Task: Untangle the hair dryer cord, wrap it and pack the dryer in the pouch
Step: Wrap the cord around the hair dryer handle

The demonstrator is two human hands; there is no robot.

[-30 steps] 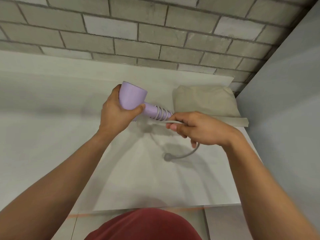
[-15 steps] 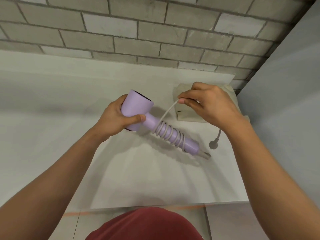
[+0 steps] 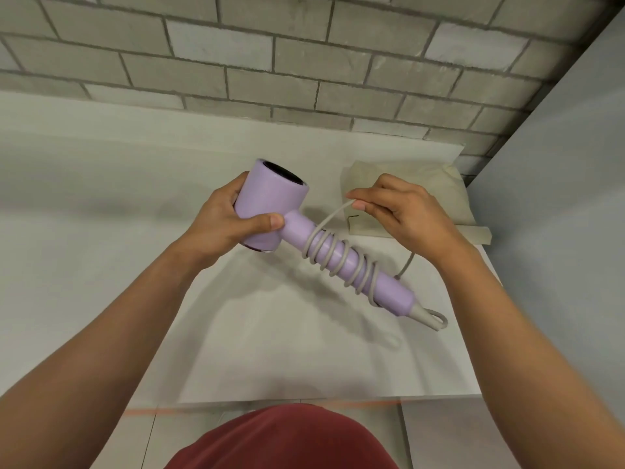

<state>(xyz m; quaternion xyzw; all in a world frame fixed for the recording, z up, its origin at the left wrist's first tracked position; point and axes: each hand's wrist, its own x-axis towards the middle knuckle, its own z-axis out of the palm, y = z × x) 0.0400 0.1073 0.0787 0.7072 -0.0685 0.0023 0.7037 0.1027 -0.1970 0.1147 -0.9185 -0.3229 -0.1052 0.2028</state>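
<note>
Cord half-wrapped on dryer handle

Left hand point(image 3: 221, 225) grips lilac hair dryer point(image 3: 270, 211) barrel; right hand point(image 3: 402, 211) pinches grey cord point(image 3: 329, 218) coiled round handle. Beige pouch point(image 3: 439, 184) far right on white counter point(image 3: 101, 198).

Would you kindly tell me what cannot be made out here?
In the head view:
- cord's plug end: behind the right hand's wrist and hair dryer handle.
- pouch opening: covered by the right hand.
- dark mark on pouch: too small to read.
- left hand's fingertips: behind the hair dryer.
</note>
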